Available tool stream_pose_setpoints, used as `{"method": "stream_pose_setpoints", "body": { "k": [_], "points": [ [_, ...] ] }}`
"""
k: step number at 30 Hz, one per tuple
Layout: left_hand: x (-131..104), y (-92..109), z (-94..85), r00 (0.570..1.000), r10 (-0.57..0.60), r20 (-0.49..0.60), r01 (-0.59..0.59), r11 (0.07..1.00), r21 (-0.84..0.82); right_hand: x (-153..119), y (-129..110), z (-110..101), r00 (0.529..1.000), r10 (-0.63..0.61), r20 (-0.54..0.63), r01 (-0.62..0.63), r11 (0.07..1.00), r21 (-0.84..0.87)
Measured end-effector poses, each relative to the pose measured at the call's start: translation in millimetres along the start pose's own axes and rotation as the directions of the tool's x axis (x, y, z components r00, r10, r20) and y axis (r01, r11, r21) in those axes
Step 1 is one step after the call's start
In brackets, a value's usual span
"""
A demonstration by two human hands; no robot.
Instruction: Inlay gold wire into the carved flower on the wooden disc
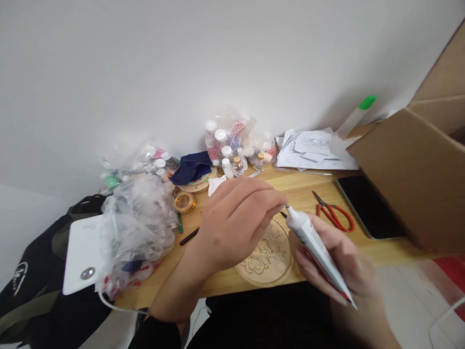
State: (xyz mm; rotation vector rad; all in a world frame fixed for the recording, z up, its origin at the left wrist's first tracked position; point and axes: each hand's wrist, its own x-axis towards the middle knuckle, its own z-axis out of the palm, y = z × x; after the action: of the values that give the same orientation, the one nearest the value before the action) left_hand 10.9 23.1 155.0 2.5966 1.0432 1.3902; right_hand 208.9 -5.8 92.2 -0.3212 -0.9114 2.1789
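My right hand (348,261) is wrapped around a white glue-like tube (316,247), its nozzle pointing up and to the left. My left hand (232,218) reaches across to that nozzle with its fingertips pinched together at the tip. Whatever sits between those fingertips is too small to make out. Below the hands lies a round wooden disc (263,264) bearing a gold-outlined flower pattern; my left hand covers part of it. A dark stick-like tool (189,236) shows behind my left wrist.
Red-handled pliers (334,218) and a phone (368,206) lie right, beside a cardboard box (410,169). Papers with drawings (316,148), bagged jars (227,140) and dark blue cloth (192,167) line the wall. A gold wire spool (184,202) and plastic bags (140,223) are left.
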Motion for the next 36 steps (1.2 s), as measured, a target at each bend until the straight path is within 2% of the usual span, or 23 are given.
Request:
{"method": "stream_pose_setpoints", "body": {
  "k": [3, 9, 19, 24, 30, 36],
  "points": [
    [0.4, 0.2, -0.4, 1.0, 0.007, 0.007, -0.007, 1.0, -0.016, 1.3, -1.3, -0.8, 1.0, -0.024, 0.003, 0.024, 1.0, 0.007],
    [0.6, 1.6, 1.1, 1.0, 0.004, 0.012, -0.004, 1.0, -0.014, -1.7, -11.5, 3.1, 0.989, 0.101, -0.111, -0.105, 0.994, -0.039],
    [1.5, 1.9, 1.3, 1.0, 0.024, 0.001, -0.024, 1.0, 0.011, -2.1, -11.9, 9.1, 0.987, 0.117, -0.106, -0.116, 0.993, 0.015],
    [0.5, 2.3, 1.8, 0.999, 0.039, -0.014, -0.039, 0.998, 0.043, -3.7, -10.1, 8.7, 0.993, 0.099, -0.062, -0.095, 0.993, 0.071],
    [-4.4, 2.1, 2.6, 0.998, 0.054, -0.032, -0.051, 0.995, 0.081, -7.4, -3.8, 9.1, 0.994, 0.055, -0.094, -0.047, 0.995, 0.086],
    [-5.7, 0.8, 2.4, 0.998, 0.069, -0.012, -0.067, 0.991, 0.113, -7.3, -4.2, 10.6, 0.978, 0.132, -0.163, -0.127, 0.991, 0.042]
  ]
}}
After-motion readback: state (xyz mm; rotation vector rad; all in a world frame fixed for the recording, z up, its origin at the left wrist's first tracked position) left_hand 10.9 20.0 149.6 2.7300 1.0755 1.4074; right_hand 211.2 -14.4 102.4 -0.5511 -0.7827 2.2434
